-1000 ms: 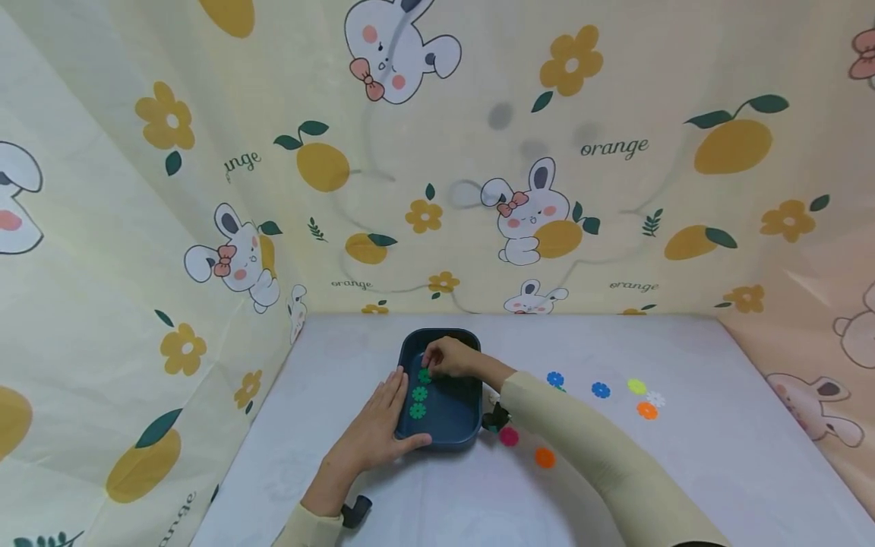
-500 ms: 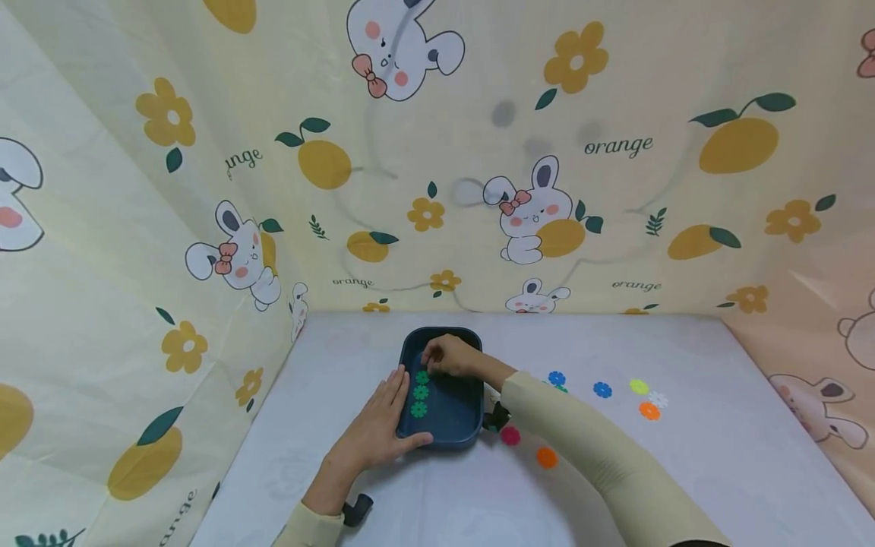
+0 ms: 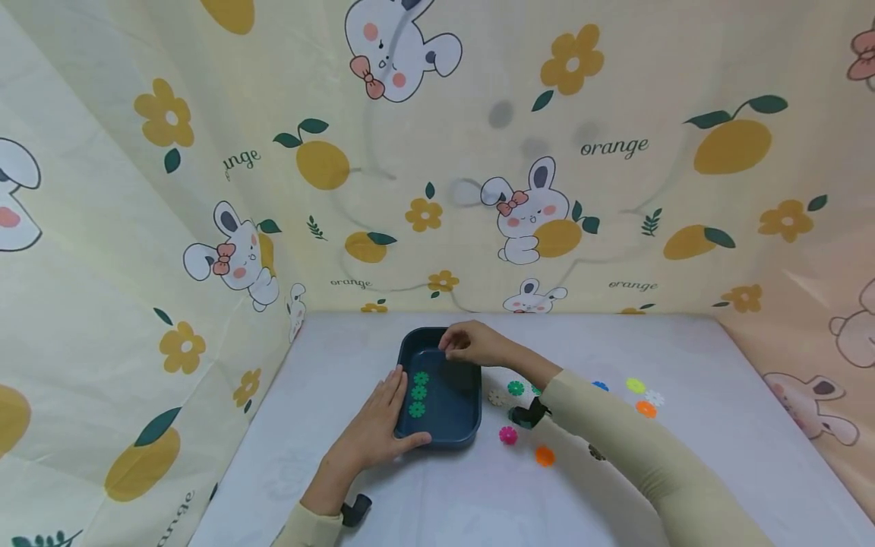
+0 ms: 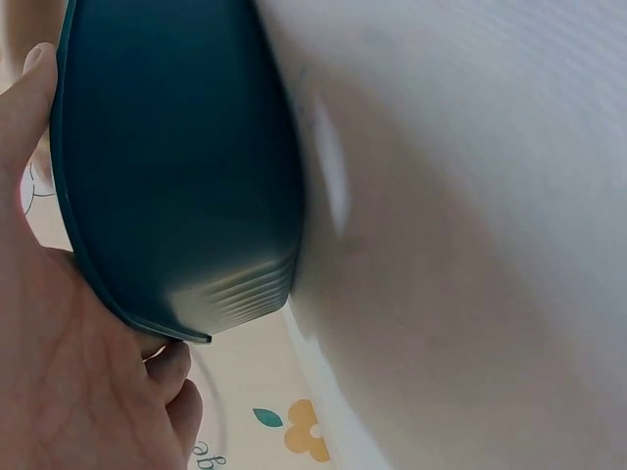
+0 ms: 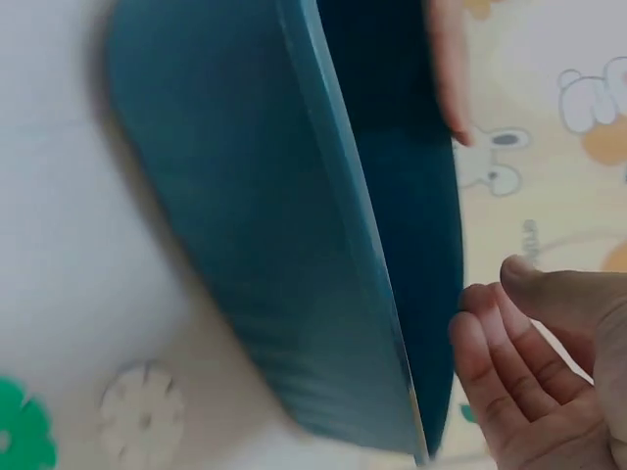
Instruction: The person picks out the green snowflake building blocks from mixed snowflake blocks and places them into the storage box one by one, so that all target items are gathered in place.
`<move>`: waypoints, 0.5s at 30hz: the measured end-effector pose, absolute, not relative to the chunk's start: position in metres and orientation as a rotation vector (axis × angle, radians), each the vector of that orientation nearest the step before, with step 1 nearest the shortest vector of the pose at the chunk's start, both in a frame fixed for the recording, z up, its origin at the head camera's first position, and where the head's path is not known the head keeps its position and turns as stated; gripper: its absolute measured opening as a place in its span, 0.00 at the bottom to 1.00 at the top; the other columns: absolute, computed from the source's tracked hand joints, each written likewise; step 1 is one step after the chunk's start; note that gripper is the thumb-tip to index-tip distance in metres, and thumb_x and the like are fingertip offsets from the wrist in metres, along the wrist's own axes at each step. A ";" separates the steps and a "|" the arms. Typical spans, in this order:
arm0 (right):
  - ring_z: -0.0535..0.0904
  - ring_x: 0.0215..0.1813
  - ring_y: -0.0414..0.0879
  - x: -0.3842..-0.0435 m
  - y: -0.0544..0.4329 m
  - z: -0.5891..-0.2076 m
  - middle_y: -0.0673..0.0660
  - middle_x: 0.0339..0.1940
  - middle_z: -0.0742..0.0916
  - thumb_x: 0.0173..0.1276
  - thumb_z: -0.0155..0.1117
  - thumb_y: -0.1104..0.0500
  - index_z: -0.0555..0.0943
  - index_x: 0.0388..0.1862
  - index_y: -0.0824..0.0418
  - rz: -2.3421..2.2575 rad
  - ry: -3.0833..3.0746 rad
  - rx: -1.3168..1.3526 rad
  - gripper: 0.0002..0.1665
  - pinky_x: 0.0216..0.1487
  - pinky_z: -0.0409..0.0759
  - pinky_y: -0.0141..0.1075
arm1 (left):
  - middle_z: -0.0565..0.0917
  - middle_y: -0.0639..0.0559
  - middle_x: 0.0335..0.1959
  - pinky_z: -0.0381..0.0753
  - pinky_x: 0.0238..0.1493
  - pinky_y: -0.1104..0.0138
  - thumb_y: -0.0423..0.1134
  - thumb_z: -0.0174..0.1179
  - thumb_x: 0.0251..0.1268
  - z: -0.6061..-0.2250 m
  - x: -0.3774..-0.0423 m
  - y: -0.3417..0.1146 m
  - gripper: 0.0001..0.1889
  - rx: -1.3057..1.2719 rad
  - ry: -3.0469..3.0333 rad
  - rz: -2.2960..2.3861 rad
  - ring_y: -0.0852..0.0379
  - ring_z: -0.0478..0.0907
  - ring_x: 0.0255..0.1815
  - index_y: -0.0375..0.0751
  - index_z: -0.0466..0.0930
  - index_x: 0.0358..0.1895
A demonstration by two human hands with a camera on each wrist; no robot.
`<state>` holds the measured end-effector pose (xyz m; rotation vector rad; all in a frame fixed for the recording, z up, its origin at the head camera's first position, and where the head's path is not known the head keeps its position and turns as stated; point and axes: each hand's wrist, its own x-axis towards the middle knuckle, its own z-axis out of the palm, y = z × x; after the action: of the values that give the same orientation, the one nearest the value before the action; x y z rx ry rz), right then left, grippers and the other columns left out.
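Head view: my left hand rests on the tray at lower centre, fingers straight, thumb spread; my right hand, empty, loosely curled, hangs over its upper right, beyond three green flowers.

Cream sheeting printed with rabbits, oranges and yellow flowers walls in 3 sides of a white counter, pinkish at the right.

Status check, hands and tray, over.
Left hand against tray. Right hand above its far end, apparently empty. Three green flowers lined up inside. Nothing visibly blocking.
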<state>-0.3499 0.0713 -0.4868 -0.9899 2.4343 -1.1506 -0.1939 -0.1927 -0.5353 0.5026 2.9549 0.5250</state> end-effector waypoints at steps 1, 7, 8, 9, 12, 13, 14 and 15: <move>0.84 0.44 0.45 -0.348 0.078 -0.485 0.51 0.41 0.89 0.77 0.70 0.64 0.88 0.52 0.61 -1.156 2.432 -0.988 0.08 0.52 0.89 0.35 | 0.37 0.49 0.91 0.45 0.89 0.49 0.78 0.60 0.66 -0.535 -0.194 -0.192 0.64 0.501 2.955 0.526 0.49 0.37 0.91 0.42 0.38 0.90; 0.84 0.45 0.44 -0.332 0.117 -0.479 0.50 0.41 0.88 0.77 0.71 0.63 0.87 0.52 0.60 -1.137 2.449 -0.987 0.08 0.53 0.88 0.37 | 0.37 0.48 0.91 0.45 0.89 0.49 0.79 0.59 0.66 -0.532 -0.192 -0.191 0.65 0.492 2.959 0.513 0.50 0.36 0.91 0.42 0.38 0.89; 0.83 0.45 0.44 -0.329 0.123 -0.479 0.50 0.41 0.88 0.77 0.71 0.63 0.87 0.52 0.61 -1.128 2.452 -0.985 0.08 0.53 0.88 0.37 | 0.37 0.48 0.91 0.45 0.89 0.50 0.79 0.59 0.66 -0.532 -0.191 -0.191 0.65 0.490 2.959 0.511 0.50 0.36 0.91 0.42 0.38 0.89; 0.83 0.44 0.44 -0.327 0.129 -0.480 0.50 0.40 0.88 0.77 0.71 0.63 0.87 0.52 0.61 -1.117 2.458 -0.984 0.09 0.52 0.87 0.37 | 0.37 0.48 0.91 0.45 0.89 0.50 0.79 0.60 0.66 -0.531 -0.191 -0.191 0.65 0.490 2.958 0.516 0.50 0.37 0.91 0.41 0.38 0.89; 0.83 0.43 0.44 -0.319 0.145 -0.483 0.49 0.38 0.87 0.76 0.72 0.63 0.87 0.52 0.61 -1.085 2.463 -0.965 0.09 0.51 0.87 0.35 | 0.37 0.48 0.91 0.44 0.89 0.50 0.78 0.60 0.66 -0.529 -0.190 -0.191 0.65 0.493 2.954 0.521 0.50 0.36 0.91 0.41 0.38 0.89; 0.82 0.43 0.45 -0.317 0.150 -0.484 0.48 0.38 0.87 0.76 0.72 0.63 0.87 0.52 0.61 -1.074 2.464 -0.956 0.09 0.51 0.87 0.35 | 0.37 0.48 0.91 0.44 0.89 0.50 0.78 0.60 0.66 -0.529 -0.190 -0.191 0.65 0.497 2.955 0.520 0.50 0.36 0.91 0.41 0.38 0.89; 0.82 0.43 0.45 -0.314 0.155 -0.487 0.48 0.37 0.86 0.75 0.72 0.63 0.87 0.52 0.60 -1.065 2.465 -0.945 0.08 0.50 0.86 0.34 | 0.37 0.48 0.91 0.44 0.89 0.50 0.79 0.60 0.66 -0.529 -0.190 -0.191 0.65 0.502 2.955 0.523 0.50 0.36 0.91 0.40 0.38 0.89; 0.82 0.43 0.44 -0.311 0.160 -0.489 0.47 0.37 0.86 0.75 0.72 0.64 0.87 0.51 0.59 -1.054 2.466 -0.939 0.08 0.50 0.86 0.33 | 0.37 0.48 0.91 0.44 0.89 0.50 0.79 0.59 0.65 -0.529 -0.190 -0.191 0.65 0.506 2.957 0.525 0.50 0.37 0.91 0.40 0.39 0.89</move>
<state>-0.3115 0.1598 -0.4892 -0.9386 2.4657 -1.0537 -0.1896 -0.1906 -0.5288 0.5059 2.9574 0.5251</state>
